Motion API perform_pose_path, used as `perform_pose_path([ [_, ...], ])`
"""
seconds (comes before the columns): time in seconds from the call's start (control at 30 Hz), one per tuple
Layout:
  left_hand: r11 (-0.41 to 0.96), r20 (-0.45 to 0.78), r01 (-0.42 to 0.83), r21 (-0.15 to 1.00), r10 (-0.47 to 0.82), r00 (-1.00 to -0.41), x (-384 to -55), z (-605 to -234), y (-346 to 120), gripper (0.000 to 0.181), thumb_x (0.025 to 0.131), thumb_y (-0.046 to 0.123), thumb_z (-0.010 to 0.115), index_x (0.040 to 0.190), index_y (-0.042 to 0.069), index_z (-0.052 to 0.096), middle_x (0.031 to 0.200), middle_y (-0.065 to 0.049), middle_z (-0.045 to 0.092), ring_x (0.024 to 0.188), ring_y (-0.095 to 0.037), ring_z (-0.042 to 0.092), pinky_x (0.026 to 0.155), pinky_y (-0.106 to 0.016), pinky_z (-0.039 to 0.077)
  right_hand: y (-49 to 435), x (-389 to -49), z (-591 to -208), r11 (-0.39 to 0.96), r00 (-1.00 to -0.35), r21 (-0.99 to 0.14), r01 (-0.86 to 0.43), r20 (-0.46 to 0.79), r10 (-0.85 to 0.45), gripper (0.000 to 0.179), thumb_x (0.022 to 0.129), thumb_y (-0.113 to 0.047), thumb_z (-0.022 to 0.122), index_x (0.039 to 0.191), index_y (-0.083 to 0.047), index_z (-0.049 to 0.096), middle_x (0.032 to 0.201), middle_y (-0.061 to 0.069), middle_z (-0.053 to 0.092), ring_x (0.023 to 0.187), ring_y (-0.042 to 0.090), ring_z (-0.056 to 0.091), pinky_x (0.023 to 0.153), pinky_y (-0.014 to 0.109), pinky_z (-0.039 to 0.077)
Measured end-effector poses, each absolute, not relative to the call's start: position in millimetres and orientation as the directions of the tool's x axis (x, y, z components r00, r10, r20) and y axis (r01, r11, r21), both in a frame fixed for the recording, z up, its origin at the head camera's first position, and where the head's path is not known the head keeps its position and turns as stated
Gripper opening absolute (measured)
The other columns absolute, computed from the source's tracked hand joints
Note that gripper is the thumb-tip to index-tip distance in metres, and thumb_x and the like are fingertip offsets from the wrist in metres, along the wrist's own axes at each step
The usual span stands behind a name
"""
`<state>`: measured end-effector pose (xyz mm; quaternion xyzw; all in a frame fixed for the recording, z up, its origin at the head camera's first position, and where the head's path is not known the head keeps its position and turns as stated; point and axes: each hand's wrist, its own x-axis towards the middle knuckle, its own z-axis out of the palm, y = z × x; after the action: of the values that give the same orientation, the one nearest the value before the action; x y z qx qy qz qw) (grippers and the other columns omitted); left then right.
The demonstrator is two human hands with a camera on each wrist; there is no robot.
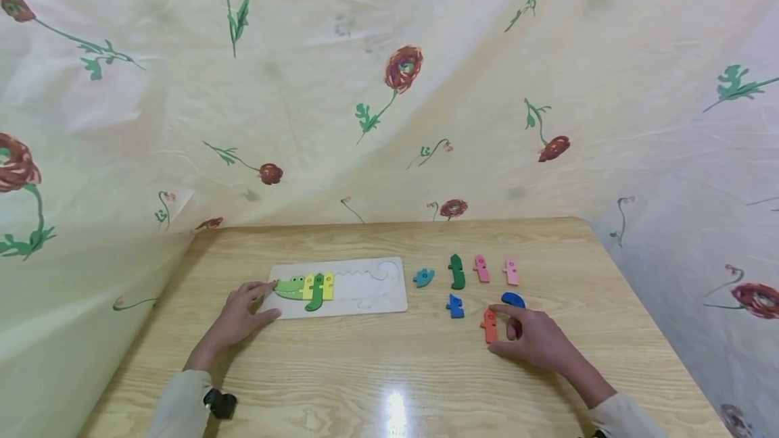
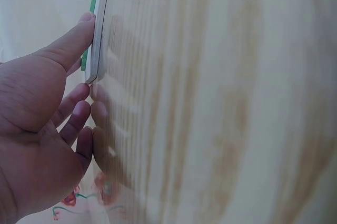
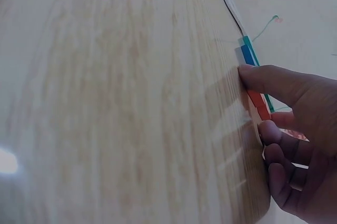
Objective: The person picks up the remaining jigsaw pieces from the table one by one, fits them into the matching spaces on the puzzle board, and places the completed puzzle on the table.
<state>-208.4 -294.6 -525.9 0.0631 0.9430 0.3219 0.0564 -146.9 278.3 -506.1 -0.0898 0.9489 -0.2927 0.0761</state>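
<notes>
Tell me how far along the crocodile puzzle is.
Done: the green head, two yellow pieces and a green leg piece sit on the board.
In hand: the right hand pinches the orange piece; the left hand touches the board.
Remaining: that piece plus six loose pieces; the board's right part shows only drawn outlines.

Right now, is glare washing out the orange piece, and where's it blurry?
Head: no, the glare patch sits at the bottom edge, clear of the orange piece; right wrist: a glare spot hugs the left edge; both wrist views: table grain looks soft.
</notes>
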Motion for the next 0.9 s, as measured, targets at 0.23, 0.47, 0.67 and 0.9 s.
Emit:
perform_pose_path([
  [0.23, 0.783, -0.065, 0.079, 0.617, 0.151, -0.986, -208.5, -526.2, -295.3, 0.066, 0.094, 0.031, 0.075, 0.151, 0.010, 0.050, 0.153, -0.027, 0.038, 0.135, -0.049, 0.033, 0.107, -0.070, 0.035, 278.2, -147.5, -508.2, 0.816, -0.978, -0.570, -0.091, -0.103, -0.180, 0.073, 0.076, -0.040, 0.090, 0.135, -0.007, 0.064, 0.077, -0.006, 0.055, 0.071, 0.012, 0.050, 0.058, 0.023, 0.040],
  [0.47, 0.779, -0.061, 0.083, 0.622, 0.153, -0.986, -208.4, -525.1, -294.5, 0.066, 0.094, 0.032, 0.075, 0.151, 0.010, 0.050, 0.152, -0.027, 0.039, 0.135, -0.049, 0.033, 0.106, -0.071, 0.035, 278.8, -147.0, -507.9, 0.814, -0.980, -0.568, -0.120, -0.062, -0.188, 0.075, 0.071, -0.042, 0.093, 0.132, -0.006, 0.066, 0.085, -0.004, 0.055, 0.076, 0.015, 0.050, 0.059, 0.023, 0.040],
  [0.67, 0.778, -0.073, 0.068, 0.625, 0.144, -0.987, -209.8, -525.1, -294.2, 0.066, 0.094, 0.031, 0.075, 0.151, 0.010, 0.050, 0.153, -0.026, 0.039, 0.137, -0.049, 0.032, 0.108, -0.071, 0.033, 277.0, -146.0, -502.5, 0.814, -0.981, -0.562, -0.148, -0.025, -0.195, 0.078, 0.070, -0.042, 0.093, 0.133, -0.006, 0.065, 0.091, -0.002, 0.058, 0.076, 0.015, 0.049, 0.058, 0.023, 0.041],
  [0.9, 0.778, -0.081, 0.061, 0.626, 0.143, -0.986, -208.4, -524.0, -294.5, 0.066, 0.094, 0.031, 0.076, 0.151, 0.011, 0.050, 0.153, -0.026, 0.039, 0.137, -0.049, 0.031, 0.108, -0.071, 0.033, 273.0, -149.7, -489.8, 0.824, -0.977, -0.533, -0.192, 0.026, -0.211, 0.075, 0.070, -0.040, 0.094, 0.131, -0.006, 0.067, 0.084, -0.001, 0.056, 0.074, 0.015, 0.049, 0.057, 0.023, 0.039],
])
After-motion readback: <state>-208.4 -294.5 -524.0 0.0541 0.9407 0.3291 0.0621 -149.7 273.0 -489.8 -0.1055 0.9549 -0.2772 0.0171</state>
